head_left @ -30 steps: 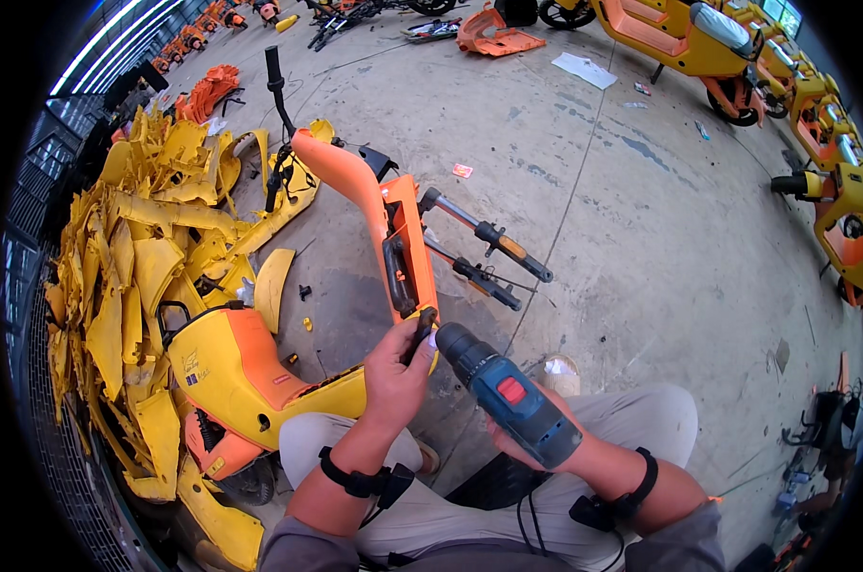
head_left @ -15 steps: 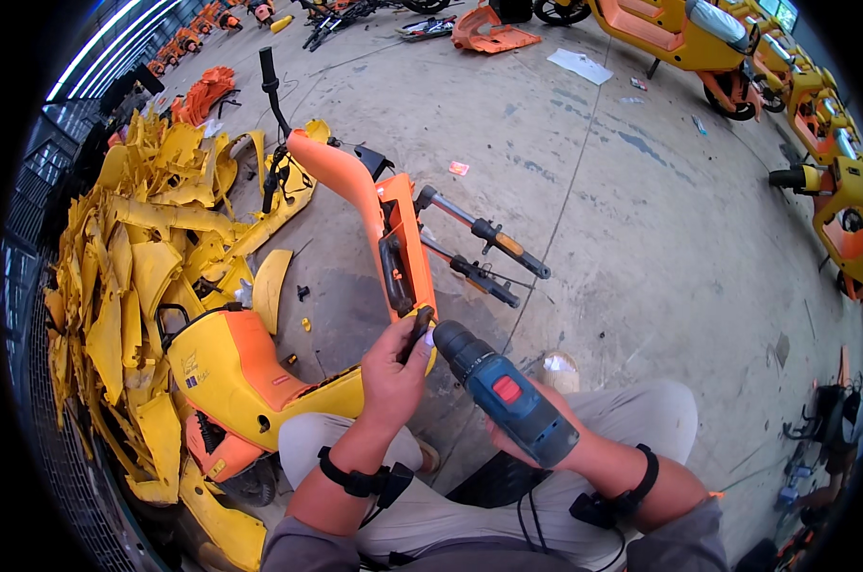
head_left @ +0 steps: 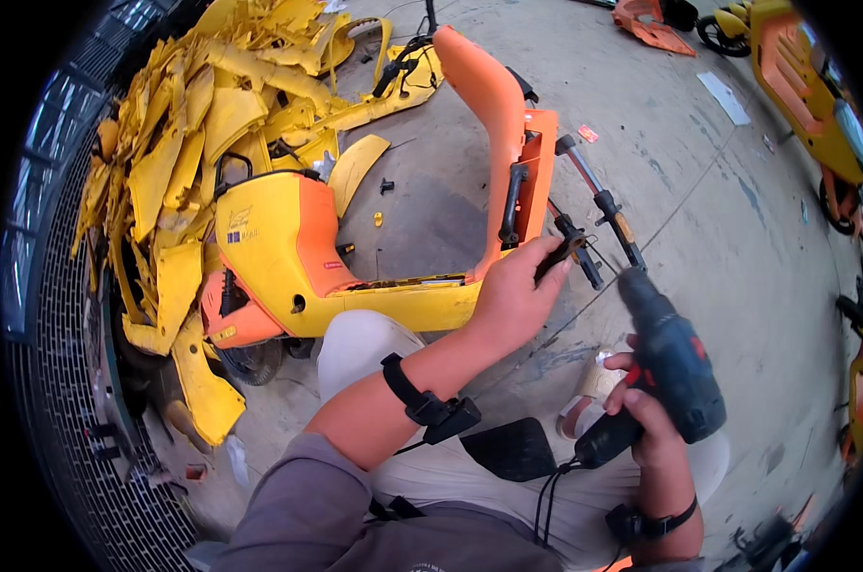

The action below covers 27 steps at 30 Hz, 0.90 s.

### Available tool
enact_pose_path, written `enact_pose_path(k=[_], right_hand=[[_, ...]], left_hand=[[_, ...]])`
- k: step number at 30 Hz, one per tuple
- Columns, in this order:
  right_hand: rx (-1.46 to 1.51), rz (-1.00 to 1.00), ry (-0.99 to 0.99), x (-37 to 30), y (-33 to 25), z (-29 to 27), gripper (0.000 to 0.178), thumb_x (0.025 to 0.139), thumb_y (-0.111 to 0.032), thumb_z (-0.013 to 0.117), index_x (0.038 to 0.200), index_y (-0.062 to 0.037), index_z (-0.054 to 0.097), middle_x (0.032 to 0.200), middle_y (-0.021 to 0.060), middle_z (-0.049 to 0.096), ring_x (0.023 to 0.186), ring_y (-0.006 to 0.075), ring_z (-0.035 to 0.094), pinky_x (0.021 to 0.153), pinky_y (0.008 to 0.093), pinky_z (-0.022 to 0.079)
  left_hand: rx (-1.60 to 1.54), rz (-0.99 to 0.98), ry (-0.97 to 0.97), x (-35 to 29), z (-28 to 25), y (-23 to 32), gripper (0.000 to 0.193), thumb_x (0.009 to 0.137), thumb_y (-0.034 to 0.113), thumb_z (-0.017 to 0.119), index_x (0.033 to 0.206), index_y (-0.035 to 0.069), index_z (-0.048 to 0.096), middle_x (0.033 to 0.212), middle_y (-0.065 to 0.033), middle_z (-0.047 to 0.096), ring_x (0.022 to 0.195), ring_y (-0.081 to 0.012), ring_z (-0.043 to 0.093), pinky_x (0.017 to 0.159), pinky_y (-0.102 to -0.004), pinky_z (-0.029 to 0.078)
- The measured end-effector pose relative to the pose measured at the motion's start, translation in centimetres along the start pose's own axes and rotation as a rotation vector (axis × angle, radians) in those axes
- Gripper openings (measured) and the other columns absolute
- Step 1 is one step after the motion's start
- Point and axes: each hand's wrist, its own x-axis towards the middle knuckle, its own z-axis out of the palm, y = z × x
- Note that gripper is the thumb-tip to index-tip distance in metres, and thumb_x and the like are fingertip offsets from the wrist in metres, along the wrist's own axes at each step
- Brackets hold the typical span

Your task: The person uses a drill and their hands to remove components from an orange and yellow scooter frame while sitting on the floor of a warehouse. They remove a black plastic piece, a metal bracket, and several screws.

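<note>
Left hand [head_left: 519,297]: thumb and fingers pinched on a small black part [head_left: 558,255], held just in front of the scooter [head_left: 269,243], where its footboard meets the orange front column. Whether the part touches the scooter, cannot tell. Right hand [head_left: 649,410]: wrapped round the grip of a cordless drill [head_left: 679,357], fingers near the red trigger; drill off the scooter's front end, chuck angled toward the fork legs [head_left: 608,214].

Risks, as judged. Pinch is slight; a slip could drop the part on the floor by the scooter's front. A squeezed trigger with the chuck swung back could catch the left fingers. Black cords [head_left: 548,486] hang close to the drill's base, on the wearer's side of the scooter; a wide swing could snag them.

Against half a second ago: chuck was right beside the left fingers; now well apart, drill tipped more upright. Left hand has shifted outward past the scooter's front column. View has swung too, so the pile of yellow panels [head_left: 231,119] behind the scooter sits farther right.
</note>
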Motion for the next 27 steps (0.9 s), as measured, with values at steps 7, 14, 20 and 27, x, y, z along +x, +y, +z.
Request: enact_pose_path(k=[7,14,20,27], right_hand=[[0.168,0.102,0.324,2.4,0.0,0.1,0.049,0.082,-0.006,0.059,0.128,0.0029,0.048,0.110,0.0183,0.063,0.073,0.0164,0.061,0.071,0.0318,0.054],[0.378,0.495,0.219,5.1,3.9,0.2,0.023,0.084,-0.012,0.063,0.104,-0.0028,0.056,0.097,0.0105,0.067,0.072,0.0159,0.060,0.071,0.0363,0.053],[0.342,0.343,0.232,5.1,1.7,2.9,0.021,0.084,-0.009,0.060,0.102,-0.0013,0.054,0.093,0.0122,0.064,0.071,0.0162,0.059,0.069,0.0372,0.053],[0.486,0.260,0.324,5.4,0.6,1.4,0.015,0.084,-0.008,0.060,0.097,-0.0021,0.054,0.089,0.0122,0.063,0.071,0.0165,0.060,0.067,0.0363,0.054]], left_hand=[[-0.008,0.231,0.092,-1.2,0.0,2.5,0.025,0.093,0.013,0.063,0.113,-0.003,0.060,0.087,-0.0147,0.064,0.075,-0.0218,0.063,0.069,-0.0318,0.050],[-0.396,-0.157,-0.119,-3.7,-1.5,4.9,0.019,0.096,0.014,0.059,0.107,-0.002,0.057,0.089,-0.0123,0.064,0.077,-0.0228,0.065,0.073,-0.0331,0.052],[-0.462,-0.877,-0.443,-9.0,-9.2,-8.6,0.012,0.091,0.006,0.055,0.087,-0.005,0.059,0.079,-0.0137,0.063,0.068,-0.0252,0.065,0.067,-0.0368,0.053],[-0.186,-0.419,1.247,6.1,-41.1,-8.4,0.020,0.084,0.005,0.058,0.099,-0.007,0.055,0.085,-0.0155,0.067,0.063,-0.0242,0.066,0.052,-0.0357,0.054]])
